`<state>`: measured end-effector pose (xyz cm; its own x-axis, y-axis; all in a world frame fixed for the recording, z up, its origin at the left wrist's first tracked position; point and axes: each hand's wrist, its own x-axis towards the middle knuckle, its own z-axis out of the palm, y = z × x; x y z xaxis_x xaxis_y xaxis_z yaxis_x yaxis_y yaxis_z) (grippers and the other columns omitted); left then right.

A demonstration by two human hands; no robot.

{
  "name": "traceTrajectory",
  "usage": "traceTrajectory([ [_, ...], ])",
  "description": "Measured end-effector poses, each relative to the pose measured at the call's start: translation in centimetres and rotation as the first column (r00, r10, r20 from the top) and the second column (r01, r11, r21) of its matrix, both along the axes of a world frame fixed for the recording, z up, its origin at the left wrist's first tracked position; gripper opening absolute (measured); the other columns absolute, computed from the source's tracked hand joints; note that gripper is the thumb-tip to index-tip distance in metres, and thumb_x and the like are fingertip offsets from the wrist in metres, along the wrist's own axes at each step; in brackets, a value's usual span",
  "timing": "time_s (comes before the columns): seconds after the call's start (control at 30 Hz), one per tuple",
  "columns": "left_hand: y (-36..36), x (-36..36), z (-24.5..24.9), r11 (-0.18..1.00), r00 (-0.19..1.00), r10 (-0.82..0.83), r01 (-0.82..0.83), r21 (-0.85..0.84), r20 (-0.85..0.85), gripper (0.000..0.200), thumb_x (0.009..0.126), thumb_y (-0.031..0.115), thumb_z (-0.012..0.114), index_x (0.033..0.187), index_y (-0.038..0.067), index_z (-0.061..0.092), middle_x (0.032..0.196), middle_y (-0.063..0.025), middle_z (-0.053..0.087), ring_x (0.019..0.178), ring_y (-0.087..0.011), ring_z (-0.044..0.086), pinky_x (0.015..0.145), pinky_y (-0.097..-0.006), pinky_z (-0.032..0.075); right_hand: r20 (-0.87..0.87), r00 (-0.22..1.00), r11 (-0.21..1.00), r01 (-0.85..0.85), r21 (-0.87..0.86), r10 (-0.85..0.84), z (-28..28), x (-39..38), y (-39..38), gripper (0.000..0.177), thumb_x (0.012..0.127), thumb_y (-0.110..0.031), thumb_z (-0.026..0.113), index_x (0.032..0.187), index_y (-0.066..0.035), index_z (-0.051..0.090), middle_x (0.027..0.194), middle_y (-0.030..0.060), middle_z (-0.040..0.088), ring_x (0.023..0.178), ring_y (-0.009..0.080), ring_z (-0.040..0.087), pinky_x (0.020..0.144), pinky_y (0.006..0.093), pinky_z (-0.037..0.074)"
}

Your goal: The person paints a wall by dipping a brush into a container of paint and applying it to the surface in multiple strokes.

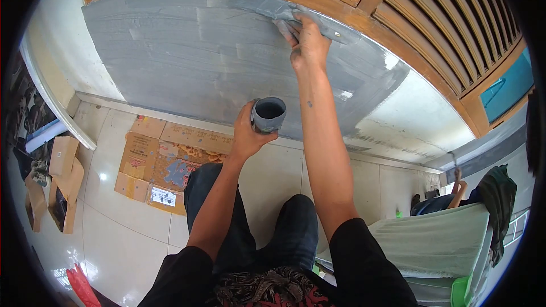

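Observation:
My left hand is wrapped round a grey-coated paint cup, holding it upright with its open mouth facing up. Dark grey paint seems to lie inside, though its level is hard to make out. Higher up, my right hand grips a paint-smeared paintbrush against the wall, just below the wooden frame. The brush's handle end, with a hole in it, points right; its bristles are hard to tell from the wet paint. Grey paint covers much of the wall, and some stains my right fingers.
Wooden panelling with louvres borders the wall above. Paint-spotted cardboard lies on the tiled floor. At right, another person's arm reaches toward the wall behind a cloth-covered object. Opened boxes stand at left.

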<state>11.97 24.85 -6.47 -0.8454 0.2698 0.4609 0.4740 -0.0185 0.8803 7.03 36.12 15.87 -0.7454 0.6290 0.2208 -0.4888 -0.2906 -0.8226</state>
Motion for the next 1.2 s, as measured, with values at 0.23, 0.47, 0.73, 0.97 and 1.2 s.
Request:
traceTrajectory([
  [0.23,0.0,-0.1,0.3,0.999,0.999,-0.028,0.027,0.017,0.025,0.085,0.056,0.01,0.088,0.129,-0.004,0.049,0.121,-0.0203,0.059,0.114,-0.0361,0.059,0.096,-0.0437,0.049,-0.014,0.999,0.999,0.048,0.022,-0.047,0.7,0.8,0.7,0.026,0.09,0.0,0.058,0.112,0.013,0.054,0.108,0.0218,0.061,0.087,0.0319,0.07,0.079,0.0358,0.066],
  [0.47,0.0,-0.3,0.1,1.0,0.996,0.008,-0.011,-0.028,-0.093,0.079,0.061,0.007,0.087,0.13,0.0,0.048,0.117,-0.0173,0.064,0.108,-0.028,0.065,0.086,-0.0393,0.057,0.021,0.999,1.0,0.029,-0.009,-0.029,0.8,1.8,3.3,0.032,0.09,0.0,0.059,0.12,0.012,0.054,0.112,0.0226,0.06,0.095,0.0341,0.068,0.079,0.0362,0.066],
  [0.73,0.0,-0.4,0.4,0.999,1.0,-0.018,0.018,0.027,0.013,0.082,0.057,0.012,0.087,0.128,-0.004,0.05,0.117,-0.0211,0.061,0.109,-0.0337,0.062,0.091,-0.0403,0.051,0.099,0.988,0.993,0.12,-0.022,-0.117,1.9,4.6,6.9,0.031,0.091,-0.001,0.059,0.12,0.009,0.057,0.113,0.0219,0.06,0.097,0.0339,0.068,0.08,0.0364,0.066],
  [0.97,-0.4,-0.7,0.1,0.998,0.999,-0.05,0.05,0.028,0.01,0.081,0.06,0.01,0.086,0.13,-0.006,0.048,0.117,-0.0207,0.062,0.109,-0.0285,0.063,0.087,-0.038,0.054,0.105,0.964,0.969,0.247,-0.025,-0.243,2.3,8.8,11.4,0.024,0.09,0.0,0.06,0.112,0.007,0.062,0.112,0.0181,0.061,0.091,0.0303,0.067,0.076,0.0378,0.067],
  [1.2,-0.9,-1.0,0.0,0.999,0.999,-0.036,0.035,-0.026,-0.029,0.085,0.061,0.008,0.085,0.135,-0.008,0.044,0.117,-0.0212,0.063,0.105,-0.0283,0.066,0.083,-0.0378,0.058,0.08,0.941,0.944,0.329,-0.007,-0.328,1.4,12.6,17.3,0.023,0.091,-0.002,0.06,0.112,0.005,0.06,0.112,0.0169,0.062,0.097,0.0307,0.067,0.08,0.0374,0.066],
])
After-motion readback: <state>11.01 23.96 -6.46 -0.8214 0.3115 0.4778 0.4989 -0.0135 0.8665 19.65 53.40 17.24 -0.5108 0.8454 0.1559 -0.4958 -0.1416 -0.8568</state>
